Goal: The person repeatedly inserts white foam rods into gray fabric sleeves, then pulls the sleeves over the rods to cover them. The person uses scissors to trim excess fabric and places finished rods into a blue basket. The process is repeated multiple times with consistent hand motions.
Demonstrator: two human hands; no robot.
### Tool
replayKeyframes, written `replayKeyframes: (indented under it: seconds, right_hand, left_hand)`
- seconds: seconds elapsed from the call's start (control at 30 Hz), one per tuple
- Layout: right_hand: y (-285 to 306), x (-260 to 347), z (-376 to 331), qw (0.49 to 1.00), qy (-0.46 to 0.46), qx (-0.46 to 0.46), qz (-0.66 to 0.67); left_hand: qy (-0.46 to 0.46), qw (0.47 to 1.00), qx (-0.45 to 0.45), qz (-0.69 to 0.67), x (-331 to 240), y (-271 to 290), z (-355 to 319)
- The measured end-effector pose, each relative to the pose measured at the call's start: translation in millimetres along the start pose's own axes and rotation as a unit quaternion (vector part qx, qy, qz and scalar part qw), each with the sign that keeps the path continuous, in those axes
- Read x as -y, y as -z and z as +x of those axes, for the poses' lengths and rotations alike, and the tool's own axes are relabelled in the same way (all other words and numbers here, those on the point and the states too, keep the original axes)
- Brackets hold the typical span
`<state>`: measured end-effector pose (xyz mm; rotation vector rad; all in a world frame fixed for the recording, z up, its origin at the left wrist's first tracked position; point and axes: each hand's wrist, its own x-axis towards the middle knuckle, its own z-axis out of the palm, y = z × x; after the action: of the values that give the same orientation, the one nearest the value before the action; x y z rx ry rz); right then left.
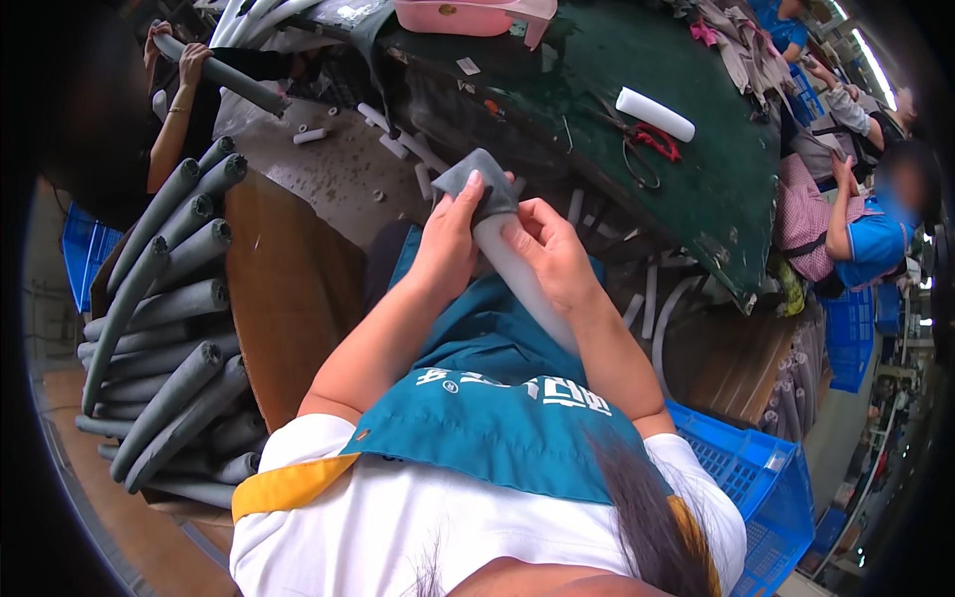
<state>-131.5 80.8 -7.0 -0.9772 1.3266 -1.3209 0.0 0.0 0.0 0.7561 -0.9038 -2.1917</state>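
Observation:
My left hand [450, 237] pinches a grey fabric sleeve [481, 184] over the upper end of a white foam tube [525, 289]. My right hand [549, 249] grips the same tube just below the sleeve. The tube slants down across my lap, over a teal apron [497, 398], and its lower end passes behind my right forearm. Both hands sit close together in front of a dark green worktable [557, 70].
On the green table lie red-handled scissors [647, 144], a short white foam piece [655, 113] and a pink tray [476, 15]. Several grey foam tubes [169, 338] are stacked on my left. A blue crate [766, 488] stands at my right. Other people work at left and right.

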Motion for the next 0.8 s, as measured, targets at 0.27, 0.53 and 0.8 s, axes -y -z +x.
replayKeyframes:
  seconds: [0.27, 0.53, 0.8]
  right_hand:
    - [11.4, -23.6, 7.0, 0.995, -0.042, -0.041, -0.074]
    - [15.5, -20.1, -11.7, 0.995, -0.041, 0.050, -0.075]
    - [20.1, -42.6, -8.7, 0.993, -0.067, -0.081, -0.057]
  left_hand:
    - [-0.066, 0.935, -0.036, 0.346, 27.7, 55.5, 12.4]
    - [0.099, 0.923, 0.175, 0.327, -3.8, 70.0, 19.8]
    - [-0.285, 0.736, 0.121, 0.602, 21.7, 46.9, -8.4]
